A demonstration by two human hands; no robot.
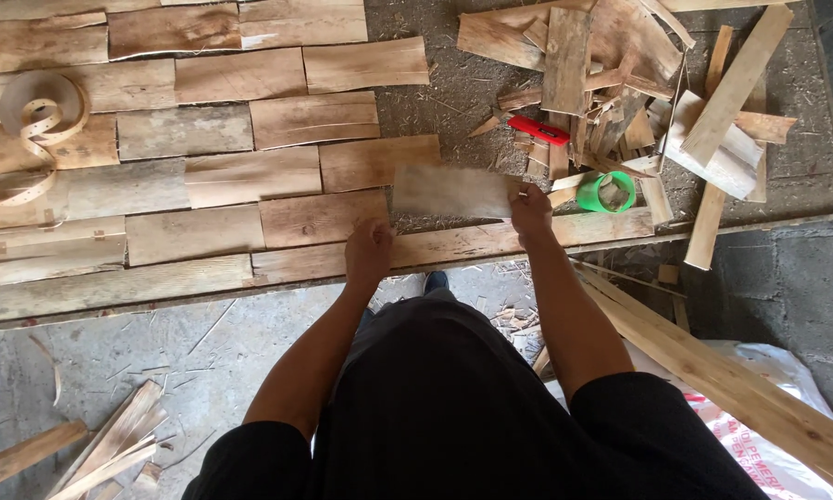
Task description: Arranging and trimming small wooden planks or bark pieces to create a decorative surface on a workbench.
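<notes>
Slat is pinched at its right end by the right hand, blurred, at centre frame just beside the laid boards; the left hand rests flat, fingers spread, clasping nothing. Held by one end only, it could be judged likely to sag, land askew over the neighbouring board, or leave a splinter in the fingers.

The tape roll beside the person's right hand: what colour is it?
Bright green tape roll, seen in the head view.

A single package shows: a white plastic sack lying on the floor at about four o'clock in the view, toward the lower right corner. It is crumpled and soft in shape, white with red print and a red band across it. Long pale wooden boards lie over its upper left part.
</notes>
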